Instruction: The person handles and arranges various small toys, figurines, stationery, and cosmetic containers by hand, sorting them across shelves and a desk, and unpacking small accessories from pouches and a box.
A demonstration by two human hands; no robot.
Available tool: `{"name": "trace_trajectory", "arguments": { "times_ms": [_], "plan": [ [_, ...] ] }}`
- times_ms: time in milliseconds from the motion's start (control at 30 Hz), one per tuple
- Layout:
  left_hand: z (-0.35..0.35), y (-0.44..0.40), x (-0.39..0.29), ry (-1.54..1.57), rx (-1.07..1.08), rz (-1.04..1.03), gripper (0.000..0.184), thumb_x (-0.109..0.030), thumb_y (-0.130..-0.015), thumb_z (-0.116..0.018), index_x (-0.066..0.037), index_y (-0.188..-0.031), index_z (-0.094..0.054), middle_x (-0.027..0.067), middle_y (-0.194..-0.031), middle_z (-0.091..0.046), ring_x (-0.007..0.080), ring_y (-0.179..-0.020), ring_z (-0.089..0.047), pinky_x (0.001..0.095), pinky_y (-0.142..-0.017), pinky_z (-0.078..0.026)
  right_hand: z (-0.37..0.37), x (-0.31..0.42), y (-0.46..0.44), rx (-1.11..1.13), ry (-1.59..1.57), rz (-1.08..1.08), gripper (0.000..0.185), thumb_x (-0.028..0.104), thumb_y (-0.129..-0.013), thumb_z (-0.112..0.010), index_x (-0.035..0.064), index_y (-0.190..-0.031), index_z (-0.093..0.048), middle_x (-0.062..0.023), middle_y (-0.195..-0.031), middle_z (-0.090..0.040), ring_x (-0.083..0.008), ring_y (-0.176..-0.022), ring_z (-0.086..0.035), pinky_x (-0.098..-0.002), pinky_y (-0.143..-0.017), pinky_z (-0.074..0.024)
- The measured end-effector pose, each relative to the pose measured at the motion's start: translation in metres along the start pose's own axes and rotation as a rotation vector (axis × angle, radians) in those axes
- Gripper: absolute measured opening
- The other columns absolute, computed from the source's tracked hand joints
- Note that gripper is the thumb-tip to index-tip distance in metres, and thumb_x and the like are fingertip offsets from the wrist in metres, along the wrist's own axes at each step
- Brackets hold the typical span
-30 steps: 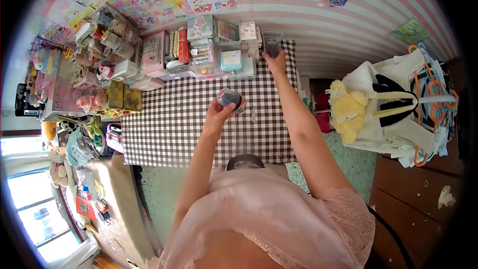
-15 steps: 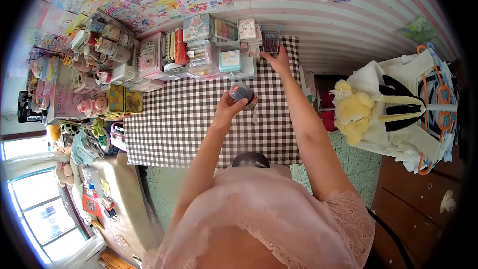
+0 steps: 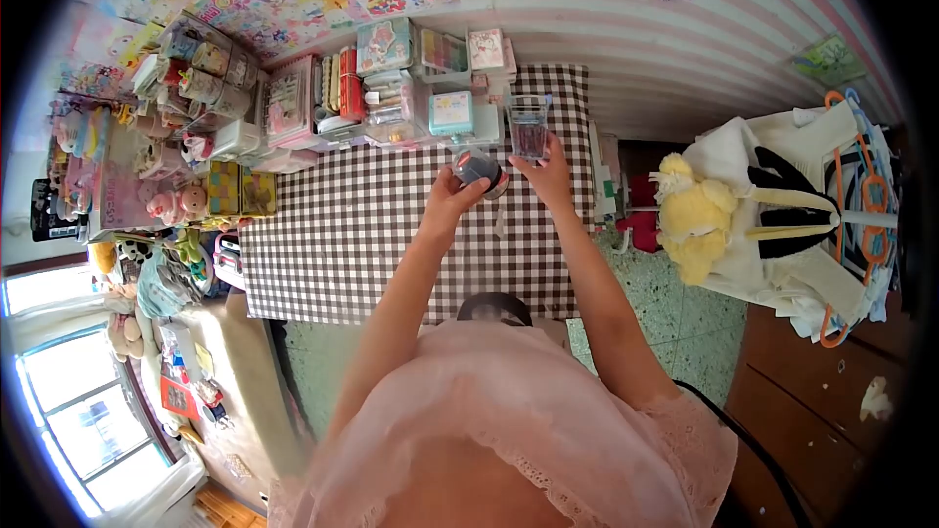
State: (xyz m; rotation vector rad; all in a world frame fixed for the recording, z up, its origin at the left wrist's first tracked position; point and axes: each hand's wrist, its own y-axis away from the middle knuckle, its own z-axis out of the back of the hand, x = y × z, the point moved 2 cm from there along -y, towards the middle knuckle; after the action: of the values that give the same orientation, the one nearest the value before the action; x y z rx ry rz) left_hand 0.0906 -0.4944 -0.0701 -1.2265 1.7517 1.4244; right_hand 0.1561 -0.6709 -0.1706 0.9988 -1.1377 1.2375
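My left hand point(image 3: 453, 198) is closed around a dark, clear-sided container point(image 3: 476, 168) above the checkered tablecloth point(image 3: 362, 235). A round object with a dark and red rim point(image 3: 498, 185) shows at that container's right side; whether it is part of it I cannot tell. To the right, the fingers of my right hand point(image 3: 548, 172) grip the lower end of a clear rectangular holder point(image 3: 529, 127). The two things are close together, just in front of a light-blue box point(image 3: 451, 113).
Clear bins and boxes point(image 3: 391, 108) line the table's back edge. Pink figures point(image 3: 178, 205) and a yellow patterned box point(image 3: 226, 190) stand at the left. Clothes on hangers with a yellow plush point(image 3: 696, 218) hang at the right. A dark round chair top point(image 3: 494, 308) touches the front edge.
My right hand has drawn the clear holder away from the back wall, toward me and slightly left. My left hand has moved a little right and up with the dark container.
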Motion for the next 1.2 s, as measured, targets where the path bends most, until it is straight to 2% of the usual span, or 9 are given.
{"name": "trace_trajectory", "arguments": {
  "times_ms": [267, 567, 633, 733, 833, 967, 1033, 1100, 1200],
  "plan": [
    [-0.010, -0.003, -0.002, -0.007, 0.017, -0.048, 0.045, -0.015, -0.077, -0.069, -0.002, -0.113, -0.046, 0.0050, -0.102, -0.058, 0.0119, -0.092, -0.054, 0.0275, -0.081, -0.043, -0.003, 0.020, -0.012, 0.005, 0.075, 0.034, 0.065, 0.024, -0.065, -0.080, 0.0004, -0.114, -0.045, -0.0117, -0.103, -0.060, -0.0213, -0.094, -0.060, -0.0324, -0.079, -0.0471],
    [-0.016, -0.005, -0.005, -0.019, 0.031, -0.083, 0.047, -0.017, -0.078, -0.069, -0.007, -0.117, -0.045, 0.0029, -0.108, -0.055, 0.0113, -0.097, -0.053, 0.0272, -0.085, -0.043, -0.001, 0.010, -0.011, 0.130, -0.012, -0.028, 0.064, 0.025, -0.071, -0.076, 0.0060, -0.121, -0.039, -0.0084, -0.109, -0.058, -0.0189, -0.101, -0.056, -0.0359, -0.084, -0.0439],
    [-0.014, -0.008, 0.002, 0.006, 0.038, -0.067, 0.049, -0.017, -0.078, -0.070, -0.007, -0.118, -0.044, 0.0032, -0.109, -0.055, 0.0116, -0.098, -0.053, 0.0280, -0.085, -0.043, 0.000, 0.014, -0.010, 0.173, 0.019, -0.076, 0.068, 0.025, -0.071, -0.077, 0.0061, -0.123, -0.037, -0.0093, -0.113, -0.056, -0.0207, -0.105, -0.055, -0.0396, -0.090, -0.0417],
    [-0.013, -0.009, 0.004, 0.000, 0.041, -0.062, 0.050, -0.017, -0.077, -0.070, -0.008, -0.119, -0.043, 0.0035, -0.111, -0.054, 0.0119, -0.100, -0.052, 0.0280, -0.085, -0.043, 0.001, 0.005, -0.015, 0.168, -0.056, -0.059, 0.074, 0.024, -0.067, -0.079, 0.0009, -0.125, -0.039, -0.0137, -0.115, -0.054, -0.0229, -0.106, -0.055, -0.0342, -0.089, -0.0443],
    [-0.020, -0.006, -0.005, 0.011, -0.004, -0.053, 0.049, -0.013, -0.076, -0.071, -0.005, -0.116, -0.044, 0.0061, -0.105, -0.056, 0.0139, -0.095, -0.054, 0.0297, -0.081, -0.044, 0.011, -0.001, -0.017, 0.236, -0.115, -0.110, 0.078, 0.024, -0.067, -0.079, 0.0017, -0.128, -0.036, -0.0144, -0.119, -0.051, -0.0245, -0.112, -0.050, -0.0369, -0.093, -0.0423],
    [-0.024, -0.008, -0.010, 0.041, -0.026, -0.048, 0.049, -0.012, -0.075, -0.071, -0.004, -0.116, -0.044, 0.0071, -0.105, -0.056, 0.0136, -0.094, -0.055, 0.0285, -0.078, -0.045, 0.033, 0.013, -0.011, 0.056, -0.001, -0.007, 0.065, 0.022, -0.074, -0.071, 0.0038, -0.128, -0.039, -0.0149, -0.119, -0.052, -0.0247, -0.112, -0.049, -0.0374, -0.091, -0.0421],
    [-0.023, -0.009, -0.008, -0.032, -0.023, -0.095, 0.049, -0.012, -0.076, -0.071, -0.003, -0.115, -0.044, 0.0076, -0.105, -0.055, 0.0140, -0.094, -0.054, 0.0273, -0.077, -0.045, 0.041, 0.054, -0.002, 0.091, -0.023, 0.003, 0.060, 0.020, -0.076, -0.068, 0.0048, -0.127, -0.042, -0.0134, -0.118, -0.052, -0.0242, -0.110, -0.051, -0.0362, -0.090, -0.0422],
    [-0.025, -0.011, -0.008, -0.048, 0.009, -0.122, 0.048, -0.011, -0.076, -0.070, -0.003, -0.116, -0.044, 0.0077, -0.105, -0.055, 0.0142, -0.094, -0.054, 0.0276, -0.077, -0.045, 0.036, 0.108, 0.014, 0.487, -0.051, 0.117, 0.060, 0.019, -0.075, -0.070, 0.0053, -0.126, -0.043, -0.0100, -0.117, -0.053, -0.0219, -0.107, -0.052, -0.0347, -0.088, -0.0429],
    [-0.030, -0.010, -0.009, -0.059, 0.047, -0.141, 0.048, -0.010, -0.077, -0.069, -0.003, -0.117, -0.044, 0.0079, -0.105, -0.055, 0.0147, -0.095, -0.054, 0.0286, -0.078, -0.046, 0.028, 0.120, 0.018, 0.489, 0.107, 0.248, 0.062, 0.019, -0.071, -0.072, 0.0047, -0.125, -0.044, -0.0104, -0.114, -0.053, -0.0237, -0.106, -0.053, -0.0345, -0.086, -0.0441]
  ]
}}
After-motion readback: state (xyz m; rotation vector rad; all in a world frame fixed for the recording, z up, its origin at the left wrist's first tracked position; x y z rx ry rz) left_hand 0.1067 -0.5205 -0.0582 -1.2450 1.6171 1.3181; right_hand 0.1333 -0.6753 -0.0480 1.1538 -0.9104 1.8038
